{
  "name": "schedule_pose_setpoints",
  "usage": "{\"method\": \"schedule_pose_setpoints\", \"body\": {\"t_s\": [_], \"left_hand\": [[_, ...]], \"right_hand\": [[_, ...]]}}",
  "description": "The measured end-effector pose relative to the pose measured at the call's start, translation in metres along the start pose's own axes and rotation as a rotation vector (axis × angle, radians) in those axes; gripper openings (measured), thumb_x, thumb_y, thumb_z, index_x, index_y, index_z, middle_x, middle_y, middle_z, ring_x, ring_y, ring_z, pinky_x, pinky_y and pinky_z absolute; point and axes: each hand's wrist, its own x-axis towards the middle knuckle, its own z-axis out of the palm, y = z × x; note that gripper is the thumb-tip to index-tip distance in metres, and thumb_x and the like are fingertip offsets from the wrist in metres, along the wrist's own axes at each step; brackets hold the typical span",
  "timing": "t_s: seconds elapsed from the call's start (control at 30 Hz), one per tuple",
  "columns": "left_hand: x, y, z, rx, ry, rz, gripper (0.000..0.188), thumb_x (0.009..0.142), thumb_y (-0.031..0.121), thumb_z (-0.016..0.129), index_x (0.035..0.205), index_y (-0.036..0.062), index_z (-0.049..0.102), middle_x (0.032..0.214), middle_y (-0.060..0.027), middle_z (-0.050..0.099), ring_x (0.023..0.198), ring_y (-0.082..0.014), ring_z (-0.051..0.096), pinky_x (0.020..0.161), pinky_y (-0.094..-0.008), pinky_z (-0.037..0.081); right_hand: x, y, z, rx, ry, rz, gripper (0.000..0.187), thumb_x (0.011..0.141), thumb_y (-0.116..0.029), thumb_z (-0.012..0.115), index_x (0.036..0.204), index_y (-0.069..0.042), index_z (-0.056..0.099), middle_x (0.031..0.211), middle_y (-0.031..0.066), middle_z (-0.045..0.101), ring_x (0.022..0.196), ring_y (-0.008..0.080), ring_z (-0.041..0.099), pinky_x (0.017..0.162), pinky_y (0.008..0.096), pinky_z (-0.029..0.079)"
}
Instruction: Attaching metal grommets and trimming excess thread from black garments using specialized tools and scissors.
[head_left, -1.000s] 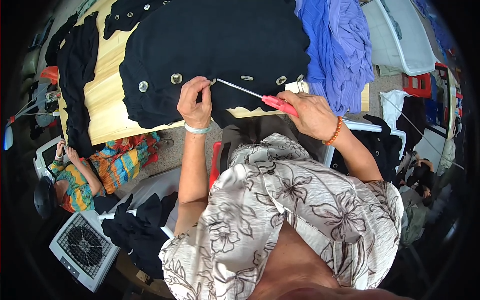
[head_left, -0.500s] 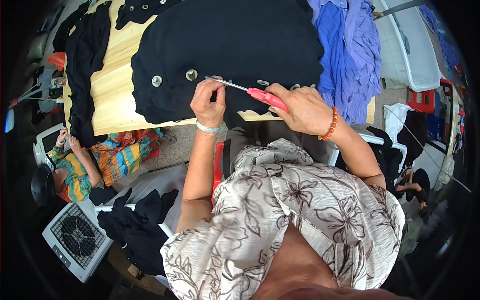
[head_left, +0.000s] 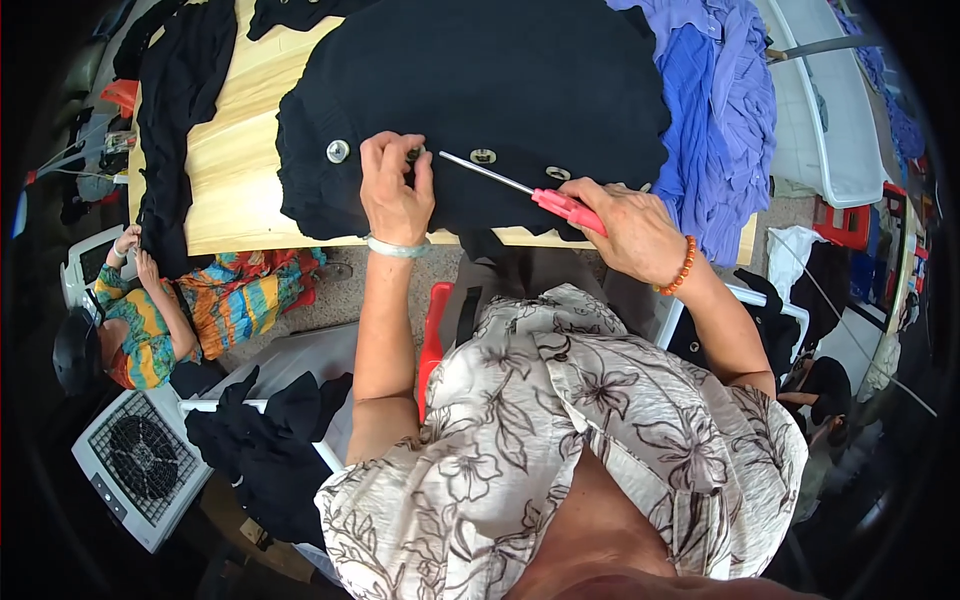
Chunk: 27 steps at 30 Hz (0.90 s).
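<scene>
A black garment [head_left: 470,90] lies spread on the pale wooden table, with a row of shiny round buttons along its near side. My left hand [head_left: 396,190] rests at that edge, thumb and fingertips closed about one button [head_left: 415,153]. Another button [head_left: 338,151] shows to its left, and a third [head_left: 483,156] to its right. In my right hand [head_left: 640,228] is a pink-handled tool [head_left: 568,208] with a long, slim metal shaft. Its tip points left over the cloth, a short way from my left fingertips and apart from them.
Purple-blue garments [head_left: 715,120] are heaped at the table's right end. More black clothing [head_left: 178,110] hangs over the wooden table [head_left: 232,165] at left. A person in bright patterned clothes [head_left: 210,325] sits left, near a fan unit [head_left: 146,448]. Black cloth [head_left: 270,445] fills a bin below.
The tool's tip has drawn back to the right from my left fingers. My left hand has shifted left and up to a button, and its fingers now close about it.
</scene>
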Motion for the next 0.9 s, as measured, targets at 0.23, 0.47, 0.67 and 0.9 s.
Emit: {"method": "schedule_pose_setpoints", "body": {"t_s": [0.23,0.47,0.67,0.9], "left_hand": [[-0.015,-0.026,-0.005,-0.255,-0.021,-0.072,0.02,0.075,-0.011,0.07,0.09,0.0007,0.062,0.09,-0.0081,0.062,0.064,-0.0126,0.058,0.061,-0.0244,0.049],[-0.015,-0.031,-0.012,-0.266,-0.041,0.004,0.017,0.076,-0.012,0.068,0.086,0.0005,0.063,0.087,-0.009,0.065,0.071,-0.0156,0.062,0.065,-0.0247,0.051],[-0.014,-0.032,-0.03,-0.167,0.09,-0.101,0.021,0.082,-0.009,0.067,0.099,0.0027,0.07,0.087,-0.0074,0.065,0.07,-0.0136,0.06,0.059,-0.0224,0.048],[0.022,-0.05,-0.054,0.036,-0.037,-0.157,0.033,0.08,-0.001,0.074,0.111,0.0026,0.065,0.094,-0.0075,0.056,0.062,-0.0121,0.051,0.055,-0.0247,0.046]], "right_hand": [[0.005,-0.017,-0.008,-0.077,-0.113,0.097,0.038,0.087,-0.012,0.064,0.123,-0.008,0.054,0.074,0.0172,0.065,0.073,0.0379,0.066,0.068,0.0476,0.05],[0.024,-0.034,-0.005,-0.082,-0.192,0.118,0.033,0.09,-0.018,0.061,0.121,-0.008,0.054,0.075,0.0189,0.067,0.075,0.0395,0.067,0.069,0.0506,0.049],[0.022,-0.033,0.001,0.01,-0.124,0.063,0.037,0.087,-0.012,0.064,0.123,-0.01,0.054,0.091,0.0176,0.067,0.083,0.0392,0.066,0.072,0.046,0.051],[0.046,-0.051,0.02,-0.02,-0.006,-0.026,0.032,0.088,-0.013,0.065,0.118,-0.008,0.055,0.082,0.0153,0.065,0.08,0.0348,0.065,0.069,0.0442,0.051]]}}
